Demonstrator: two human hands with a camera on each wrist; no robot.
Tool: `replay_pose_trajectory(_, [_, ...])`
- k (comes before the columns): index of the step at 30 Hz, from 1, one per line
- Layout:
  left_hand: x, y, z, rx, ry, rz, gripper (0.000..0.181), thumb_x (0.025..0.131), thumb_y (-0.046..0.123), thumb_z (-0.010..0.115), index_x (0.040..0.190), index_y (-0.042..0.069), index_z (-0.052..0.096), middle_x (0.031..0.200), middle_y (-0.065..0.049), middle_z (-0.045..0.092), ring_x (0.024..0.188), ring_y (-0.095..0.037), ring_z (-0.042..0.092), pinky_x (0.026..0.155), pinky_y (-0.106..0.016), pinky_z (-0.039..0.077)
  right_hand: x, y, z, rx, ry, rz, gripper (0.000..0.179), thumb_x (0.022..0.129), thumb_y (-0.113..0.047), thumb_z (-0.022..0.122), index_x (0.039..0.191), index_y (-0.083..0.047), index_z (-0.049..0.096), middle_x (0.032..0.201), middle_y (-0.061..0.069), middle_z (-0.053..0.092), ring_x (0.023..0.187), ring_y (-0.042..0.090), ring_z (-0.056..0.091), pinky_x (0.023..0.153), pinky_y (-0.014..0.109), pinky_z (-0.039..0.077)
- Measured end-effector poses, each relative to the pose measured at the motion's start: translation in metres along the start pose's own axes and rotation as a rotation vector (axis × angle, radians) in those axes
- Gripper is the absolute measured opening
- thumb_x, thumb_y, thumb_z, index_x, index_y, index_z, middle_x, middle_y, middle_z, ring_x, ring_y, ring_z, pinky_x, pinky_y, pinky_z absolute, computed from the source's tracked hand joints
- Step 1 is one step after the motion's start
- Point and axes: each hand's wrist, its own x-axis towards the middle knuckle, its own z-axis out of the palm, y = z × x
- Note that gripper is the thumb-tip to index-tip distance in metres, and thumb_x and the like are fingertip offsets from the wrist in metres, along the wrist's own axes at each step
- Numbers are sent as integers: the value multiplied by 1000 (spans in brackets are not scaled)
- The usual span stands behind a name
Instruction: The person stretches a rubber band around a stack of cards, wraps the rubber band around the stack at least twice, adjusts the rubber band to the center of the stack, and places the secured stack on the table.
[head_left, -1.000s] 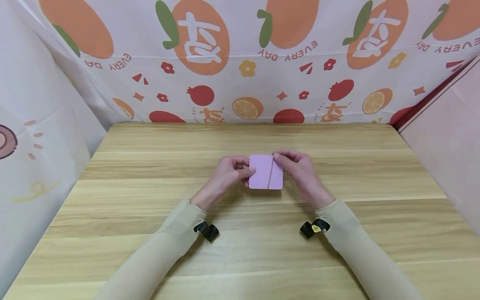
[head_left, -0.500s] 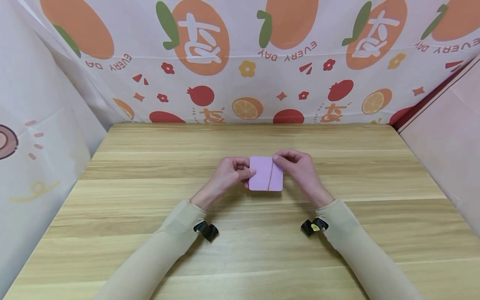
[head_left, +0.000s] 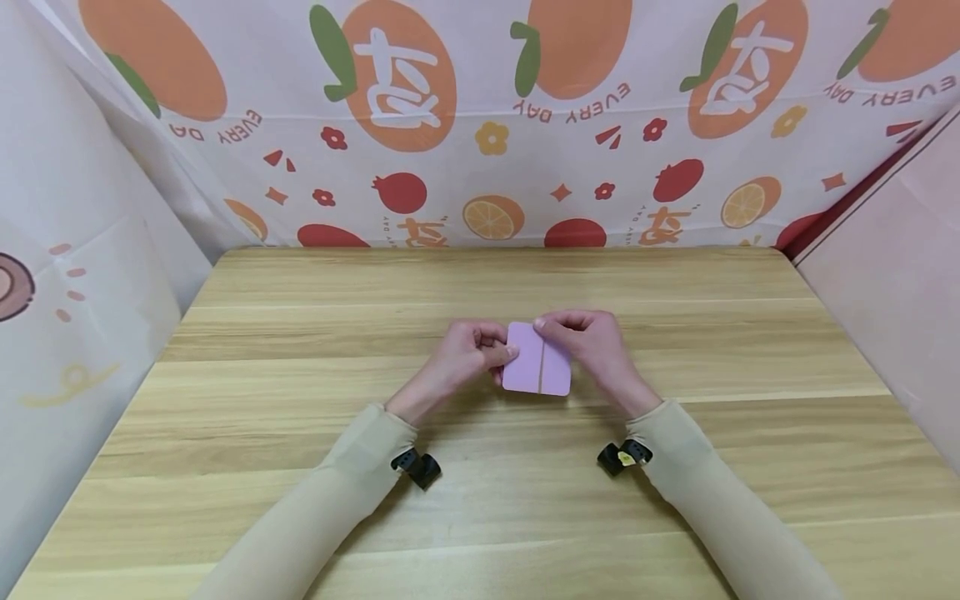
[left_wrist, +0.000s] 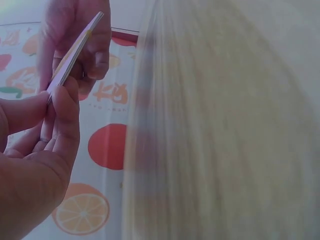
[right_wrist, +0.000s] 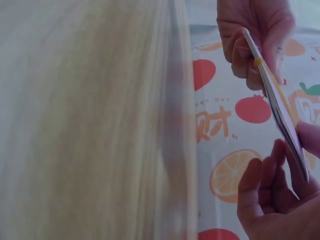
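A thin stack of pink square cards (head_left: 525, 362) with rounded corners is held above the table, a tan rubber band (head_left: 542, 371) running round it near the middle. Its left edge is pinched between the thumb and fingers of my left hand (head_left: 468, 354). At the top edge, my right hand (head_left: 592, 337) pinches the stack, its thumb by the upper end of the band. Seen edge-on in the right wrist view, the card stack (right_wrist: 277, 105) shows several layers, with the band yellowish there. The cards' far face is hidden in the head view.
A wood-grain table (head_left: 480, 517) lies beneath both hands. Behind it hangs a white cloth (head_left: 525, 167) printed with fruit. Pale cloth walls border the left and right sides. Each wrist wears a small black camera.
Both hands and the cards have come slightly nearer, and the stack has tilted a little clockwise. The right thumb has shifted left along the top edge; the band now runs straighter, more central.
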Motion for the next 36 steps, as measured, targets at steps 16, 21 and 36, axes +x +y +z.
replay_pose_trajectory(16, [1, -1, 0, -66, 40, -50, 9, 92, -2, 62, 92, -10, 64, 71, -6, 65, 55, -14, 56, 58, -30, 51, -2, 1, 0, 76, -33, 6, 34, 90, -30, 73, 110, -3, 72, 107, 7, 69, 93, 16, 59, 73, 25, 49])
replay_pose_trajectory(21, [2, -3, -2, -77, 57, -70, 8, 92, 0, 63, 91, -8, 64, 72, -7, 65, 56, -14, 57, 58, -32, 52, -1, 1, -1, 71, -47, 16, 37, 94, -30, 68, 116, -1, 69, 113, 8, 67, 99, 18, 57, 78, 26, 49])
replay_pose_trajectory(36, [1, 1, -2, -78, 25, -56, 6, 91, -3, 63, 89, -9, 65, 70, -6, 65, 54, -14, 56, 56, -27, 51, 0, 2, -2, 67, -35, -44, 28, 91, -25, 72, 105, -1, 71, 99, 8, 67, 87, 17, 56, 67, 24, 47])
